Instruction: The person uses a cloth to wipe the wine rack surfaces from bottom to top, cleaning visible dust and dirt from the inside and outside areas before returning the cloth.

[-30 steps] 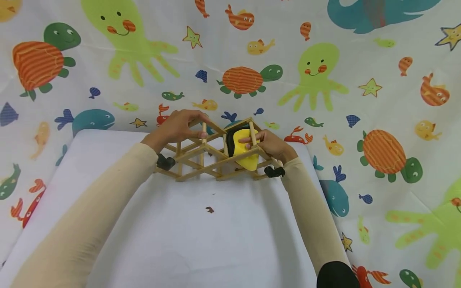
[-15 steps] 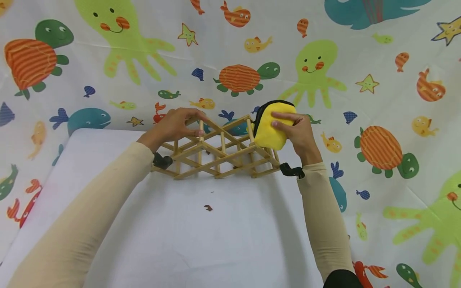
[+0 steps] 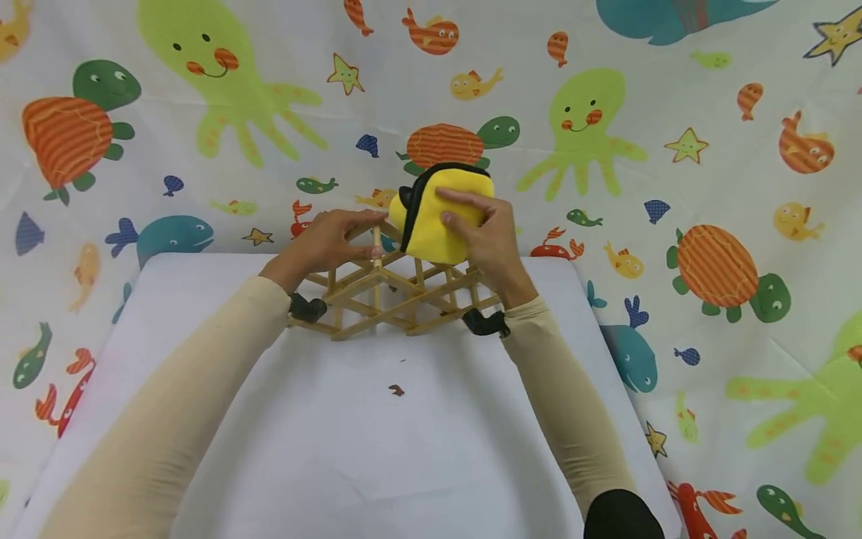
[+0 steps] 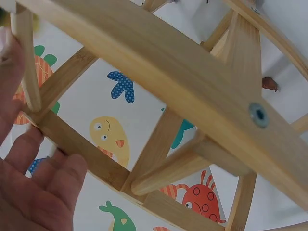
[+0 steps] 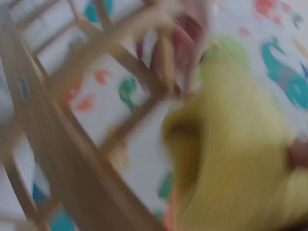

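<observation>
A lattice rack of light wooden slats and dowels (image 3: 404, 308) stands unfolded on the white table. My left hand (image 3: 326, 243) holds a top dowel at the rack's middle. Seen from the left wrist, that hand (image 4: 38, 185) has its fingers curled beside the wooden bars (image 4: 144, 62). My right hand (image 3: 494, 243) pinches a folded yellow cloth with black edging (image 3: 431, 232) between thumb and fingers, over the rack's right part and close to the left hand. The right wrist view is blurred; the cloth (image 5: 236, 159) fills its right side. The cloth hides part of the rack's upper right.
A small brown scrap (image 3: 396, 390) lies on the white tabletop (image 3: 377, 464) in front of the rack. Behind the table hangs a white curtain (image 3: 283, 180) printed with sea animals.
My right hand has pulled the cloth out from the rack's right end, lifted it to the right, then carried it leftward above the rack. The left hand stays on the dowel.
</observation>
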The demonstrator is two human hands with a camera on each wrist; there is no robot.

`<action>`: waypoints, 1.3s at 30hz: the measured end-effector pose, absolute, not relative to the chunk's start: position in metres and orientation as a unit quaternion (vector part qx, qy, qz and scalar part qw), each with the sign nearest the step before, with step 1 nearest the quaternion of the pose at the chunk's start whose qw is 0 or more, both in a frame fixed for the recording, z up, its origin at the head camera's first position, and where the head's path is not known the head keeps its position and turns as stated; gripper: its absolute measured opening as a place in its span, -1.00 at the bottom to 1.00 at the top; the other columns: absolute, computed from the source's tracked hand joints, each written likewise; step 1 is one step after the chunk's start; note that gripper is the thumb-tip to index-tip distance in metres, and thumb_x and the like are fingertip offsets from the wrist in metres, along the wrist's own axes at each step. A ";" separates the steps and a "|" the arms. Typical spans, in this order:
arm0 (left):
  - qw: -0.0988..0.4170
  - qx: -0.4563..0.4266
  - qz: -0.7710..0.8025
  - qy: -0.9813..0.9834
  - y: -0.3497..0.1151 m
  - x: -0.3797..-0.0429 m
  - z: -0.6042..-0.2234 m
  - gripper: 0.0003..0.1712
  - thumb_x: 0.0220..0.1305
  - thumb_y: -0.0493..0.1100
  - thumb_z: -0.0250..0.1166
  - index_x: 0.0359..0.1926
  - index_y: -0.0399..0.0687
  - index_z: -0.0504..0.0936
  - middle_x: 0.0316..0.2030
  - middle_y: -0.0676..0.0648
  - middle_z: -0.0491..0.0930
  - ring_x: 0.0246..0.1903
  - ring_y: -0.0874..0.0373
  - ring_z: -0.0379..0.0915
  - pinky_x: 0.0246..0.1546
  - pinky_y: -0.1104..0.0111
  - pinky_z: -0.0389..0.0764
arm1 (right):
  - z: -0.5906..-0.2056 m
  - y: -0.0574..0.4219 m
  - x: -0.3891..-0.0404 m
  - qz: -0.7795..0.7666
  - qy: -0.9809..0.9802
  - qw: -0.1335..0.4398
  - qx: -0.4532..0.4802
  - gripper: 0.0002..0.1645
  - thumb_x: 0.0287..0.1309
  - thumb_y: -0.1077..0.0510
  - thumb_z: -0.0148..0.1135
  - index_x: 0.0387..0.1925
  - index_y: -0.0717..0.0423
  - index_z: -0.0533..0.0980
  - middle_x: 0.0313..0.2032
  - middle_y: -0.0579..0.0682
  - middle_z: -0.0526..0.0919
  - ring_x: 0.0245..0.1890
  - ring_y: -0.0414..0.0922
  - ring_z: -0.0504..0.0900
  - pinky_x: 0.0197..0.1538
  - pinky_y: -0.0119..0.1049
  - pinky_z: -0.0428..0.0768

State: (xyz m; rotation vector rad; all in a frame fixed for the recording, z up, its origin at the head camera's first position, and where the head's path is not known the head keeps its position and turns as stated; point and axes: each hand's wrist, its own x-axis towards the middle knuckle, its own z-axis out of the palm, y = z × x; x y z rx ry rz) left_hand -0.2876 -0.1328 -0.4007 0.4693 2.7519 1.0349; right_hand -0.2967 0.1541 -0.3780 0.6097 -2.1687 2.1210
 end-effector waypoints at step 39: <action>0.086 0.143 0.357 0.919 -0.133 -0.288 -0.403 -0.04 0.33 0.12 0.51 0.64 0.44 0.24 0.61 -0.05 0.31 0.60 -0.12 0.24 0.56 -0.20 0.27 | -0.450 0.069 -0.300 0.524 -0.847 0.027 0.090 -0.84 0.27 0.16 0.42 -0.22 -0.11 0.86 -0.08 -0.08 0.85 -0.11 -0.09 0.70 -0.22 -0.25 0.69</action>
